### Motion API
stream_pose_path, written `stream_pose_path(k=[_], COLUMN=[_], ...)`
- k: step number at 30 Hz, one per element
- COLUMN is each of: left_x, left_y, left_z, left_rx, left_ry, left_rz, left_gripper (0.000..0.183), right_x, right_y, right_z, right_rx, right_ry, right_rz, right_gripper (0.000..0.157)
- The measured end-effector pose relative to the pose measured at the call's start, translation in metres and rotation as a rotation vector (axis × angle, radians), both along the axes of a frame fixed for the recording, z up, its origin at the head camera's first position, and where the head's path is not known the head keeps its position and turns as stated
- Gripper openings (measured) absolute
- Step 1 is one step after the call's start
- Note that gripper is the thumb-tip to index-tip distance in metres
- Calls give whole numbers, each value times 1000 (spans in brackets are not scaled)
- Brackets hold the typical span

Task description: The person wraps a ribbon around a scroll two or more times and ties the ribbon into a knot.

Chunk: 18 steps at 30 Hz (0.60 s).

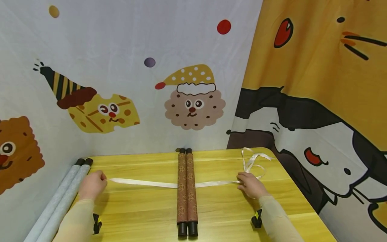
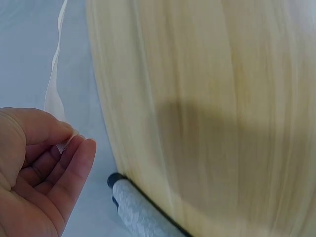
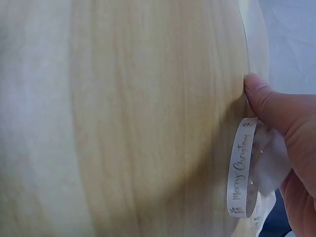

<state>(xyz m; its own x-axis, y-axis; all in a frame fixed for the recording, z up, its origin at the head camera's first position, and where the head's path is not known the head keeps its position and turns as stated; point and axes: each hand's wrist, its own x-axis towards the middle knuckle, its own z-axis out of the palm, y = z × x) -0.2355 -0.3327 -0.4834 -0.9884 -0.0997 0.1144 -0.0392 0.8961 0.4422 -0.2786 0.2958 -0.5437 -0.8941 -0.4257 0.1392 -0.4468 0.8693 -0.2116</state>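
Observation:
Two brown patterned scrolls [image 1: 191,198] with black end knobs lie side by side, lengthwise, in mid-table in the head view. A white ribbon [image 1: 145,183] runs crosswise beneath them and shows on both sides. My left hand [image 1: 92,185] pinches the ribbon's left end between thumb and fingertips, beside the table's left edge. To the right of the scrolls, my right hand [image 1: 252,185] holds the ribbon under its thumb. Loose loops of ribbon [image 1: 250,162] spill past that hand. Gold lettering shows on a ribbon loop [image 3: 239,173] in the right wrist view.
Two pale grey scrolls [image 1: 65,193] with black knobs lie along the table's left edge, by my left forearm. The yellow wood-grain table [image 1: 136,211] ends at the back against a cartoon-printed curtain [image 1: 121,50]. A yellow curtain [image 1: 317,74] hangs at the right.

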Motion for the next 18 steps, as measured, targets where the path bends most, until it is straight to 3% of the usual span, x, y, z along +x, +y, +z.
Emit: stream_pose_path(k=[6, 12, 18], left_x=[5, 15, 22], left_y=[-15, -27, -45], left_z=[6, 9, 13], left_rx=[-11, 20, 27], left_ry=[44, 62, 24], left_rz=[15, 76, 132], left_gripper=[4, 6, 8], right_x=[0, -2, -3], right_y=[1, 2, 1], right_z=[0, -2, -2], right_rx=[-7, -4, -8], right_ry=[22, 21, 18], right_rz=[2, 3, 1], right_gripper=[44, 43, 42])
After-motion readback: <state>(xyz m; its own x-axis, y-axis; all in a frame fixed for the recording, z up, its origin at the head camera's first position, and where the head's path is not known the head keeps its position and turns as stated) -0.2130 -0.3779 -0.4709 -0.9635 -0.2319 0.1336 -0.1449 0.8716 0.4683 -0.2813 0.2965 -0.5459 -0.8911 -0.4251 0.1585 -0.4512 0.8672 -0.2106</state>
